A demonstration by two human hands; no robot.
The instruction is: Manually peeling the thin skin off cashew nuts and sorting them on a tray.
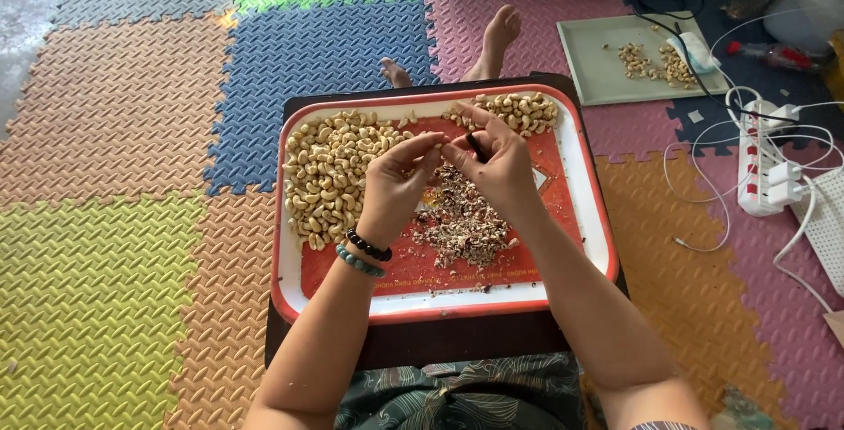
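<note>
A red tray with a white rim [440,305] lies in front of me. A big heap of pale cashew nuts [330,171] fills its left side. A smaller heap of nuts [523,112] sits at its far right corner, and brown peelings [466,219] are piled in the middle. My left hand [396,185] pinches a single cashew nut [432,141] at its fingertips above the tray. My right hand [497,159] holds a small dark tool [476,146], with its fingertips touching the left hand's.
The tray rests on a dark low table [440,342]. My bare feet [492,39] show beyond it on coloured foam floor mats. A grey-green tray [598,69] with a few nuts lies far right, beside a white power strip [765,166] and cables.
</note>
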